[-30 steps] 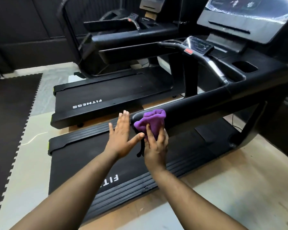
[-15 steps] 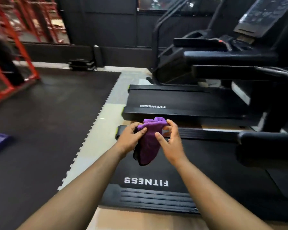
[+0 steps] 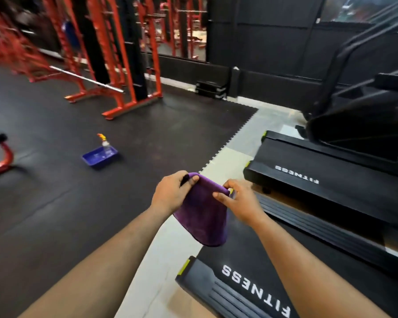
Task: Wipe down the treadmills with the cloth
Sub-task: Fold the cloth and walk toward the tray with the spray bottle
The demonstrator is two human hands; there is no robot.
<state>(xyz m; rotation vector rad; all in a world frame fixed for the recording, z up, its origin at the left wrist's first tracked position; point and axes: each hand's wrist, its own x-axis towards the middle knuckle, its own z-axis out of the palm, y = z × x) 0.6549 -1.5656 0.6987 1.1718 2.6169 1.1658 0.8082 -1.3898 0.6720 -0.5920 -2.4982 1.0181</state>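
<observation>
Both hands hold a purple cloth up over the near treadmill's end.

The left hand [image 3: 170, 195] grips the cloth [image 3: 203, 216] at its top left corner, fingers curled over the edge; the right hand [image 3: 238, 200] pinches the top right corner between thumb and fingers. The cloth hangs folded between them, clear of the belt. The near treadmill [image 3: 257, 285] lies at lower right, a second treadmill [image 3: 313, 177] just beyond it. Far left on the dark mat [image 3: 55, 203] sits a blue tray [image 3: 100, 156] with a spray bottle [image 3: 105, 143] in it, before red racks [image 3: 124, 65].
</observation>
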